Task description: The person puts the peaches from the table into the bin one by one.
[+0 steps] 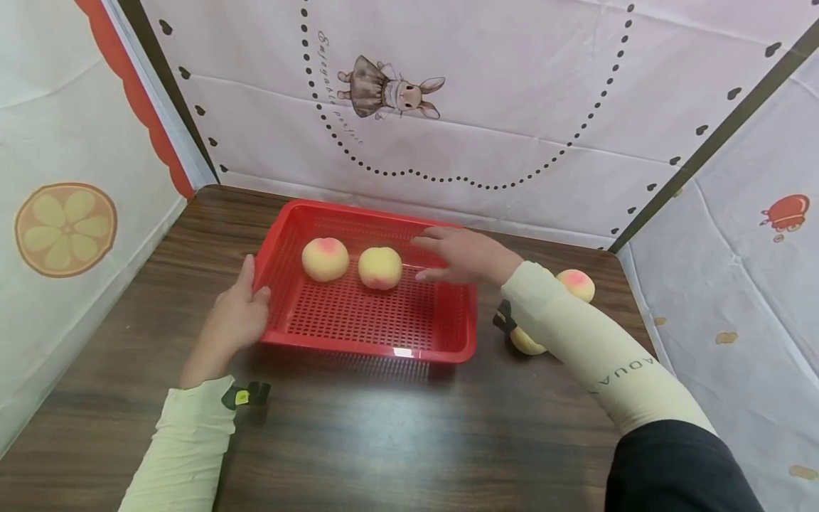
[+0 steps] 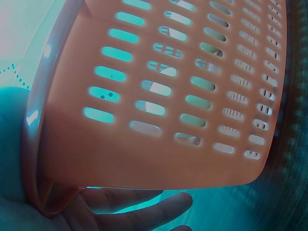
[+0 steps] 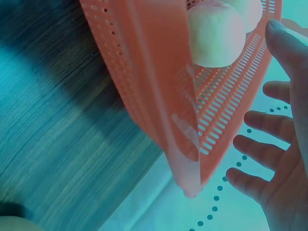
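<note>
A red plastic basket (image 1: 358,348) with slotted walls stands on the table. Inside it are two yellow-pink peaches, one on the left (image 1: 325,259) and one nearer the middle (image 1: 380,268). My left hand (image 1: 233,316) grips the basket's left end, thumb at the rim; in the left wrist view, fingers (image 2: 144,211) show beyond the basket wall. Over the basket's right end hovers my right hand (image 1: 470,256), its fingers spread and holding nothing. The right wrist view shows those fingers (image 3: 264,149) apart from the peaches.
Right of the basket, two more peaches, one farther back (image 1: 576,283) and one nearer (image 1: 526,343), lie partly hidden by my right forearm. Printed cloth walls (image 1: 512,92) enclose the brown wooden table (image 1: 384,441) at the back and both sides.
</note>
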The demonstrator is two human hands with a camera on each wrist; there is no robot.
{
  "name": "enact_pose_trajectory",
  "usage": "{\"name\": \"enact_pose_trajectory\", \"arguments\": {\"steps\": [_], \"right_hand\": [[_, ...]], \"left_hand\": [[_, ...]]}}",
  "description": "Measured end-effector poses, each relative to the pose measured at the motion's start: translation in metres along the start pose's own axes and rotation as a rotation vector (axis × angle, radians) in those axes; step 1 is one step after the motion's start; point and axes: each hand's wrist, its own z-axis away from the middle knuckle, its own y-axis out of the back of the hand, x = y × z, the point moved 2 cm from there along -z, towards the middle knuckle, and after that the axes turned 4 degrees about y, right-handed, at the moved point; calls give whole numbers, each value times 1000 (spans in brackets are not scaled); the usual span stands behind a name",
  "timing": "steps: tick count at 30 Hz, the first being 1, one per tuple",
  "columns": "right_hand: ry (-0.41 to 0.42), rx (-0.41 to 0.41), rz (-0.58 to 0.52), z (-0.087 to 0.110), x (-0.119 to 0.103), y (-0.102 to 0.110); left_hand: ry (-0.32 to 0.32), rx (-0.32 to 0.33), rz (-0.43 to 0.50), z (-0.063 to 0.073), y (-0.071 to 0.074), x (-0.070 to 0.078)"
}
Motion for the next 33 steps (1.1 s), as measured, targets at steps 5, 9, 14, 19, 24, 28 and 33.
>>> {"name": "enact_pose_trajectory", "arguments": {"steps": [5, 9, 14, 19, 24, 28, 33], "right_hand": [[-7, 8, 4, 5, 7, 0], [-15, 7, 1, 11, 12, -1], [-29, 17, -7, 19, 19, -1], [-54, 30, -9, 27, 28, -3], [-67, 52, -16, 35, 36, -6], [-75, 68, -37, 42, 45, -6], [-60, 120, -67, 55, 60, -10]], "left_hand": [[7, -2, 0, 0, 0, -1], [4, 2, -4, 0, 1, -2], [1, 6, -4, 0, 0, -1], [-2, 4, -4, -1, 0, -1], [-5, -3, -7, -2, 1, -2], [-4, -2, -7, -2, 1, -3], [-3, 0, -2, -3, 0, -3]]}}
